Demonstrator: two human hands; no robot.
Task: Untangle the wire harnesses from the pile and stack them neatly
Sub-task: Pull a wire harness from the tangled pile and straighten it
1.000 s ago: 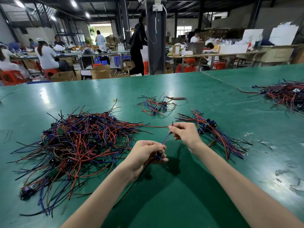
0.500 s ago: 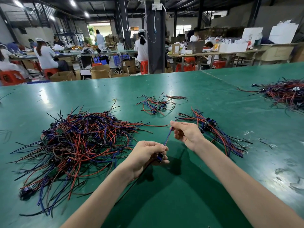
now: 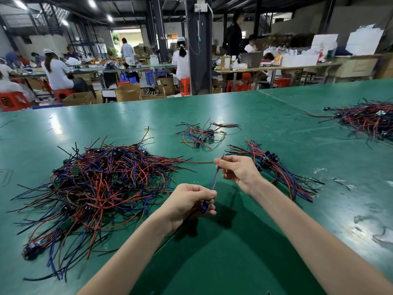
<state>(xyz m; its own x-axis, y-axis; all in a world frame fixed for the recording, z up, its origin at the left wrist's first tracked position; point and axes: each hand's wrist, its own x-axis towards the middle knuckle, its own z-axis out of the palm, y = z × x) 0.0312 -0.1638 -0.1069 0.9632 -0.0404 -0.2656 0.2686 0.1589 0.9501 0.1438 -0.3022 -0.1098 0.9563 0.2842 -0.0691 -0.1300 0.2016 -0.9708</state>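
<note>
Head | left hand (image 3: 187, 200) grips wire harness (image 3: 215, 177) at connector | right hand (image 3: 239, 171) pinches its wires — pile (image 3: 102, 179) beside

Bare table (image 3: 244, 252) ahead — tangled pile (image 3: 102, 184) left, stack (image 3: 276, 173) right.

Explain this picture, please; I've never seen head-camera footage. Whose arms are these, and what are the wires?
No machine here: the one view comes from a camera on a person's head, looking down at their own bare hands. The left hand grips the blue connector end of one wire harness, and the right hand pinches its thin wires farther up. On the green table a large tangled pile of red, blue and black harnesses lies to the left; a straighter bundle lies behind the right hand, a small loose cluster beyond it, and another pile at far right.
</note>
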